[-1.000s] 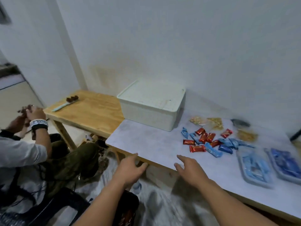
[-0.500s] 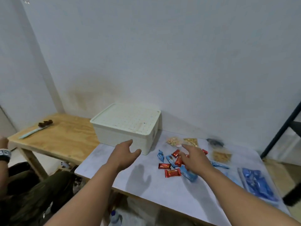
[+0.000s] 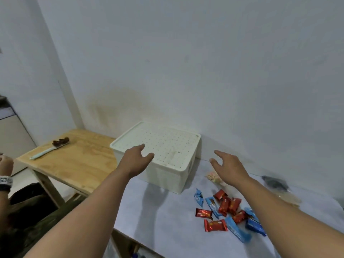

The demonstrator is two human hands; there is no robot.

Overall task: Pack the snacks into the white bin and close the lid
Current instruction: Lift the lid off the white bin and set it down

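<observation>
- Hands number two, both bare, both reaching forward with fingers spread and relaxed, holding nothing.
- Left hand (image 3: 136, 161) hovers over the near-left corner of the lid (image 3: 158, 144); whether its fingertips touch the lid cannot be told.
- Right hand (image 3: 228, 165) is in the air just to the right of the white bin (image 3: 167, 175), at about 3 o'clock from it, apart from its wall.
- One white bin stands on the grey table (image 3: 167, 220), its lid on; the dotted lid carries a small raised handle near its near edge. The bin's long axis runs from about 10 o'clock to 4 o'clock, one corner pointing toward the person.
- Red snack packets (image 3: 216, 225) number about seven, though those in the cluster overlap and the count is unsure; they lie at 5 o'clock from the bin.
- Blue snack packets (image 3: 237, 230) number about five, mixed among the red; most lie with long axes running from 11 o'clock to 5 o'clock.
- Pale snack bags (image 3: 214, 178) lie at 3 o'clock from the bin, partly hidden by the right hand, so they cannot be counted; one dark bag (image 3: 274, 183) lies farther right.
- One wooden table (image 3: 74, 164) stands at 9 o'clock from the bin, with a light-blue spatula (image 3: 46, 151) and dark pieces (image 3: 61, 141) at its far end.
- A second person's hand and wristband (image 3: 5, 180) show at the left edge.
</observation>
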